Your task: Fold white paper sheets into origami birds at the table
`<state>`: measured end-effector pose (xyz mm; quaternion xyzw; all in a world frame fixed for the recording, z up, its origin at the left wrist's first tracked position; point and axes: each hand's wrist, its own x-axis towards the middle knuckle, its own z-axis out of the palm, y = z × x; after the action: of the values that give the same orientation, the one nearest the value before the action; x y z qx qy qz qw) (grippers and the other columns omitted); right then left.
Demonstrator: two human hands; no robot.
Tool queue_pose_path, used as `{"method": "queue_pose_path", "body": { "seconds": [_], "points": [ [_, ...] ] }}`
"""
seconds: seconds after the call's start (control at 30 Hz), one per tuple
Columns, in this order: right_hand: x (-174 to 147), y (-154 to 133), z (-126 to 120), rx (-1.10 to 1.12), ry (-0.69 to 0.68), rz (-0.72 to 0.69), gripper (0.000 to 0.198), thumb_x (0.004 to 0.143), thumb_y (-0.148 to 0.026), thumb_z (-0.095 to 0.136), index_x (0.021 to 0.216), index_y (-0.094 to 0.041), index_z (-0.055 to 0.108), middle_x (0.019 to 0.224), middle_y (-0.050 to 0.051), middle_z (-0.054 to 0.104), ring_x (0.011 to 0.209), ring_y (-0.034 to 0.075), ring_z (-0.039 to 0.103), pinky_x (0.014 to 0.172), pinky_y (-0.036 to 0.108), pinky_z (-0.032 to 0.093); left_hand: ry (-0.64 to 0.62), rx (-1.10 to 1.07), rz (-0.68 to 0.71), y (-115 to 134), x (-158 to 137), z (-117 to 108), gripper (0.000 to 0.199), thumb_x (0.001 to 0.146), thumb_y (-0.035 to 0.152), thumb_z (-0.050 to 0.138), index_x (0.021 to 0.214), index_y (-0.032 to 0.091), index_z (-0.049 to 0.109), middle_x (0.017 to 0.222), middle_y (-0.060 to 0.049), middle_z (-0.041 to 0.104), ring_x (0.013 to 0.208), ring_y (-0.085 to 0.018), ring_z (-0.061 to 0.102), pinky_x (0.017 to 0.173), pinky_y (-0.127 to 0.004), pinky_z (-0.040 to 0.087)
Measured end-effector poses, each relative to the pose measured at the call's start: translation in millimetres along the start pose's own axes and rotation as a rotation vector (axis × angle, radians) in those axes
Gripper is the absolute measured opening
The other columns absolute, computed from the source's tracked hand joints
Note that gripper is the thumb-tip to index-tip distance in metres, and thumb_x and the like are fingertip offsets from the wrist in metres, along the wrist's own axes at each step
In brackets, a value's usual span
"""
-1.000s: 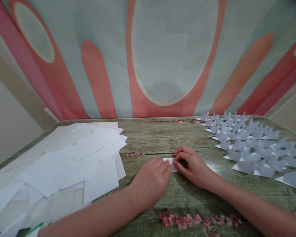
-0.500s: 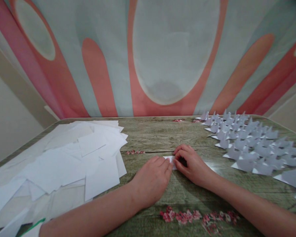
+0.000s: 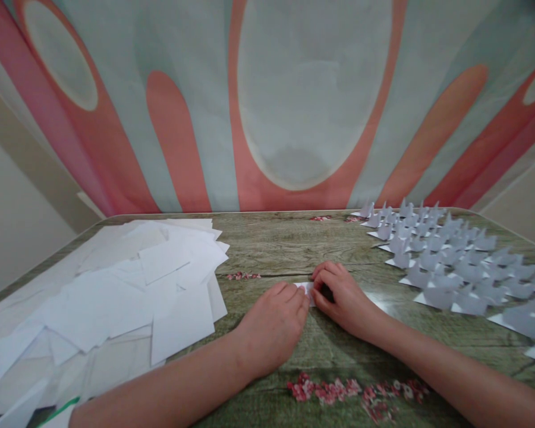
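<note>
On my left, loose white sheets (image 3: 116, 303) lie overlapping in a broad, untidy spread on the table (image 3: 267, 238), probably kept there so a single sheet is easy to draw off. Right of them, my left hand (image 3: 274, 327) lies low, its fingers bent down onto a small white paper piece (image 3: 308, 287); I judge they steady it, but whether they also grip from beneath I cannot tell. The piece sits on the table between my two hands, well apart from both paper groups, which seems to leave working room around it. At its right end my right hand (image 3: 348, 300) is curled, thumb and fingertips closed on the paper, apparently for finer control. Farther right, folded white paper figures (image 3: 441, 258) stand upright in slanting rows, likely spaced that way to keep their raised points uncrushed.
</note>
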<state>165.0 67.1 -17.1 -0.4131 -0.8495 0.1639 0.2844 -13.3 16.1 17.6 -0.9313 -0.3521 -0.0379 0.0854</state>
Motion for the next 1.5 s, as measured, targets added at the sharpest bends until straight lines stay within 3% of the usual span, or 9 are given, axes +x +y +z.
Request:
{"method": "queue_pose_path", "body": {
  "seconds": [0.4, 0.63, 0.9, 1.13, 1.5],
  "points": [
    [-2.6, 1.5, 0.2, -0.006, 0.024, 0.036, 0.012, 0.075, -0.014, 0.053, 0.082, -0.021, 0.047, 0.089, 0.005, 0.054, 0.085, 0.021, 0.049, 0.076, 0.038, 0.040, -0.024, 0.029, 0.015, 0.0, 0.3, -1.9, 0.033, 0.086, 0.017, 0.043, 0.116, 0.006, 0.050, 0.112, -0.014, 0.059, 0.106, -0.024, 0.050, 0.095, -0.038, 0.034],
    [-4.4, 1.1, -3.0, -0.094, 0.001, 0.092, 0.012, 0.079, -0.020, 0.054, 0.090, -0.023, 0.050, 0.103, 0.007, 0.053, 0.097, 0.024, 0.046, 0.082, 0.042, 0.037, -0.040, 0.012, -0.017, 0.4, 1.1, -3.6, 0.043, 0.087, 0.040, 0.048, 0.116, 0.008, 0.052, 0.111, -0.012, 0.060, 0.105, -0.025, 0.050, 0.094, -0.038, 0.033],
    [-5.6, 2.6, -2.7, -0.069, 0.016, 0.080, 0.013, 0.081, -0.021, 0.052, 0.094, -0.022, 0.049, 0.107, 0.007, 0.052, 0.103, 0.024, 0.045, 0.086, 0.042, 0.036, -0.062, 0.020, -0.036, 3.1, 2.4, -3.9, 0.048, 0.086, 0.043, 0.049, 0.115, 0.006, 0.053, 0.110, -0.014, 0.060, 0.104, -0.026, 0.049, 0.095, -0.039, 0.032],
    [-7.3, 1.0, -4.9, -0.099, -0.004, 0.077, 0.026, 0.079, -0.027, 0.056, 0.104, -0.021, 0.049, 0.111, 0.009, 0.051, 0.105, 0.025, 0.044, 0.088, 0.042, 0.036, -0.058, 0.003, -0.033, 2.2, 3.0, -4.1, 0.048, 0.086, 0.041, 0.049, 0.118, 0.005, 0.051, 0.111, -0.013, 0.059, 0.107, -0.026, 0.048, 0.096, -0.039, 0.031],
    [-3.2, -1.4, -5.9, -0.122, -0.045, 0.144, 0.028, 0.078, -0.027, 0.055, 0.105, -0.022, 0.051, 0.115, 0.008, 0.049, 0.109, 0.024, 0.043, 0.092, 0.041, 0.033, -0.057, 0.015, -0.090, -1.0, -4.8, -8.5, 0.044, 0.085, 0.044, 0.050, 0.115, 0.013, 0.055, 0.121, -0.011, 0.055, 0.118, -0.027, 0.042, 0.103, -0.041, 0.026]
  ]
}}
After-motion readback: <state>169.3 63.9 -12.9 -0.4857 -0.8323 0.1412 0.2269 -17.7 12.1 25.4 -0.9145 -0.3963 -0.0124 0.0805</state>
